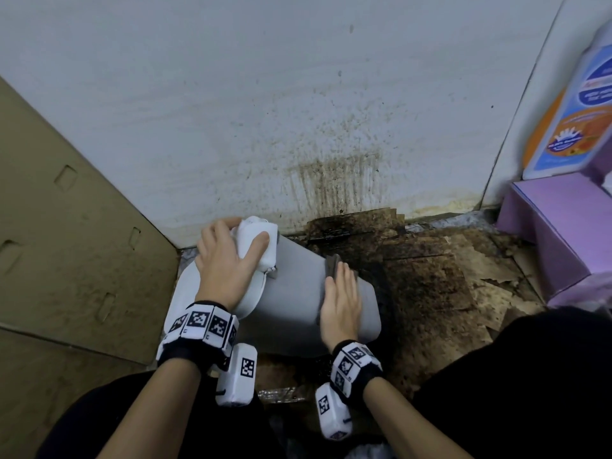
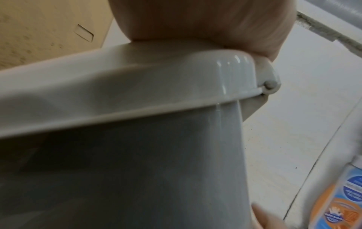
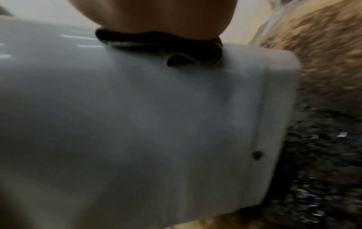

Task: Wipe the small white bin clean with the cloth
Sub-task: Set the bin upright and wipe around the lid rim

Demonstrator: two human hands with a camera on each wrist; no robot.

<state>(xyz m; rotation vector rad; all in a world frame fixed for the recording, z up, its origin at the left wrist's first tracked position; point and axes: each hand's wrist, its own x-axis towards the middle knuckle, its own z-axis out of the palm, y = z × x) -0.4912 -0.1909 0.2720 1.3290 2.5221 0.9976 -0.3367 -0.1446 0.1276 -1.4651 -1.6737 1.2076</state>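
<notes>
i tip the bin point(image 1: 291, 293) on its side so its wall faces me; my left hand point(image 1: 228, 256) grips the lid end, my right hand point(image 1: 341, 303) presses the dark cloth point(image 1: 332, 265) flat.

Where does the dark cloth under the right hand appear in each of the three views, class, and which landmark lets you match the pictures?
Head view: the dark cloth peeks out beyond the right hand's fingertips, on the tilted white bin, at centre.
Left wrist view: not in it.
Right wrist view: top centre, a dark cloth squeezed between the right hand and the bin.
Shared landmark: the white bin's grey-white side wall, which fills much of both wrist pictures.
</notes>
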